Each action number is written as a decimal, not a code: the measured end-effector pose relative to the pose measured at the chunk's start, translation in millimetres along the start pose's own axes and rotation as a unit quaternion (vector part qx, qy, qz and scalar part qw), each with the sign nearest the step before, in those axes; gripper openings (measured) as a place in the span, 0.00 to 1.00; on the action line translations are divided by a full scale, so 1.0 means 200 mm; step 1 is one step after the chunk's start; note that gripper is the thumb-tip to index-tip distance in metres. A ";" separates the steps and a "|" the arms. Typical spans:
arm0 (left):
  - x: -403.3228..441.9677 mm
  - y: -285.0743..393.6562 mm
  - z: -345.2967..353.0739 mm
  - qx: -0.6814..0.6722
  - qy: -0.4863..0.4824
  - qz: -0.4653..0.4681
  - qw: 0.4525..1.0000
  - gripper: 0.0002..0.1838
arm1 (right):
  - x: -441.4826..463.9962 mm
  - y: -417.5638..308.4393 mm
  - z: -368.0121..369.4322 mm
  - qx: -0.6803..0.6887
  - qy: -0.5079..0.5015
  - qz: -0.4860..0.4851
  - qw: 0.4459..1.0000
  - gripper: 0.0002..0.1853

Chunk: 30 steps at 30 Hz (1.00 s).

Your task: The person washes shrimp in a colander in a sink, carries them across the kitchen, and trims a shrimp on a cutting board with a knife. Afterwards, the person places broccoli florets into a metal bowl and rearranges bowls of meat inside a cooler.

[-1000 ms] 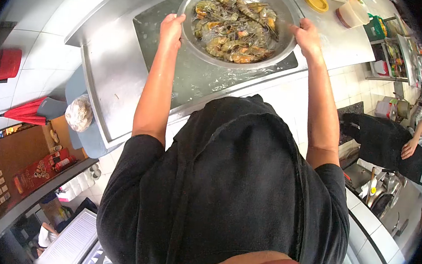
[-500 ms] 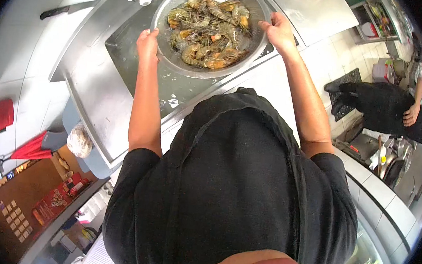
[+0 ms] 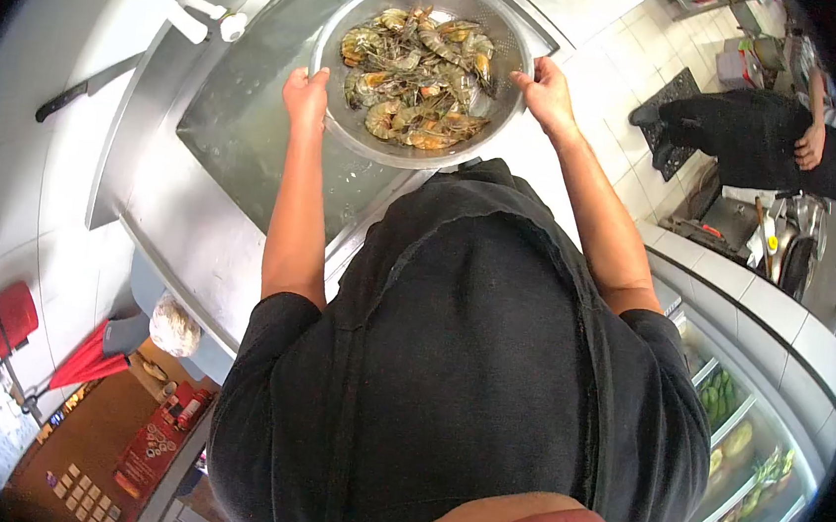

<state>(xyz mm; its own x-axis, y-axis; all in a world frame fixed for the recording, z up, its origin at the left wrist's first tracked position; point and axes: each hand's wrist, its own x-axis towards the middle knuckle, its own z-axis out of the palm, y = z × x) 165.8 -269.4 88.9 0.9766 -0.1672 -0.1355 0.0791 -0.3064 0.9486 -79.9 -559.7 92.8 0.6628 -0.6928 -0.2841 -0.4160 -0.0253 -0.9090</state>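
Note:
Between my hands is a round metal colander (image 3: 342, 133) with small holes in its wall. Whole raw shrimp (image 3: 419, 77) lie heaped inside it. My left hand (image 3: 306, 97) grips the rim on the left, and my right hand (image 3: 549, 94) grips it on the right, thumb over the edge. The colander is over the front right part of a steel sink (image 3: 252, 117) holding cloudy water. Its underside is hidden, as are most fingers below the rim.
A white faucet (image 3: 210, 19) stands at the sink's back left. A knife (image 3: 85, 91) is on the wall to the left. At the right is another person in a dark apron (image 3: 738, 130), beside cookware (image 3: 787, 244). A glass-fronted fridge (image 3: 739, 458) holds vegetables at lower right.
The colander has shifted right relative to the sink and nearer my body, still in both hands. More of the sink's water shows on the left. My view has turned somewhat.

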 end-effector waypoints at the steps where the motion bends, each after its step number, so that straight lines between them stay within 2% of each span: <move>1: 0.01 0.00 0.02 -0.003 -0.010 0.014 1.000 0.08 | -0.01 0.01 -0.01 0.014 0.002 0.004 1.000 0.14; 7: 0.03 0.02 0.06 0.070 -0.032 0.037 0.996 0.07 | -0.10 -0.05 -0.07 0.019 0.016 0.010 1.000 0.16; 9: -0.02 0.07 0.13 0.038 -0.037 0.049 0.997 0.07 | -0.13 -0.02 -0.15 -0.004 0.008 0.020 1.000 0.19; 12: -0.08 0.12 0.19 0.046 -0.040 0.069 0.996 0.06 | -0.20 0.03 -0.19 0.088 -0.057 0.161 0.981 0.25; 13: -0.09 0.13 0.18 0.061 -0.042 0.076 0.994 0.06 | -0.21 0.05 -0.17 0.158 -0.121 0.205 0.958 0.29; 15: -0.07 0.08 0.13 0.041 -0.027 0.094 0.994 0.06 | -0.24 0.06 -0.11 0.237 -0.223 0.216 0.921 0.28; 16: -0.06 0.05 0.11 0.032 -0.020 0.102 0.994 0.07 | -0.24 0.08 -0.08 0.236 -0.218 0.222 0.920 0.27; 17: -0.07 0.03 0.09 0.078 -0.021 0.114 0.990 0.07 | -0.25 0.10 -0.06 0.235 -0.214 0.228 0.920 0.27; 18: -0.04 0.05 0.08 0.126 -0.019 0.141 0.982 0.07 | -0.24 0.11 -0.02 0.236 -0.199 0.197 0.931 0.21; 19: -0.02 0.08 0.07 0.172 -0.015 0.167 0.971 0.07 | -0.24 0.11 0.01 0.224 -0.179 0.174 0.942 0.20; 21: -0.07 0.21 0.09 0.194 -0.002 0.145 0.970 0.07 | -0.20 0.10 0.07 0.233 -0.151 0.137 0.951 0.19; 23: -0.08 0.16 0.10 0.124 -0.001 0.159 0.980 0.05 | -0.22 0.05 0.00 0.172 -0.129 0.139 0.967 0.20; 26: -0.41 0.52 0.15 0.121 0.009 0.165 0.979 0.04 | -0.38 -0.03 -0.28 0.267 -0.105 0.111 0.952 0.20; 27: -0.46 0.54 0.16 0.126 0.012 0.176 0.976 0.04 | -0.43 -0.05 -0.32 0.228 -0.087 0.111 0.963 0.21; 29: -0.38 0.43 0.14 0.112 0.003 0.178 0.978 0.04 | -0.42 0.07 -0.20 0.279 -0.104 0.072 0.952 0.24; 30: -0.32 0.38 0.18 0.098 -0.003 0.181 0.979 0.04 | -0.37 0.12 -0.19 0.264 -0.114 0.084 0.954 0.25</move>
<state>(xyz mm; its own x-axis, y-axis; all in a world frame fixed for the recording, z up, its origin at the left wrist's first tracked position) 101.8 -316.7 159.8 0.9325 -0.3033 0.1962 -0.3116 -0.4008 0.8616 -162.9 -536.8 103.3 0.7572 -0.4797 -0.4434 -0.1961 0.4806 -0.8547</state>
